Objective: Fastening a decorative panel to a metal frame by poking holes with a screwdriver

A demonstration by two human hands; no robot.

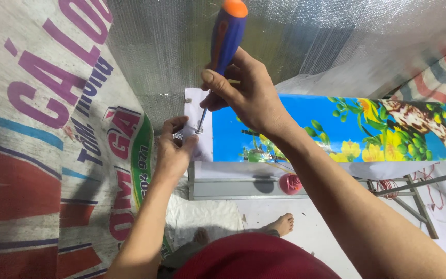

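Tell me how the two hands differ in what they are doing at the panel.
The right hand is raised and wrapped around the blue and orange screwdriver, while the left hand sits lower and holds no tool. The right hand grips the handle with curled fingers; the left hand pinches at the spot where the screwdriver tip meets the white end of the flowered panel. Both are bare and work at that same end.

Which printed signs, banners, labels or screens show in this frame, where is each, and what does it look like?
Printed woven tarp: covers the left wall; off-white with purple and red lettering, blue and red stripes, a green curved band.
Printed picture panel: horizontal strip right of the hands; bright blue with yellow blossoms, green leaves, a brown branch.
White end strip: the panel's left edge, under the screwdriver tip.
No screens.
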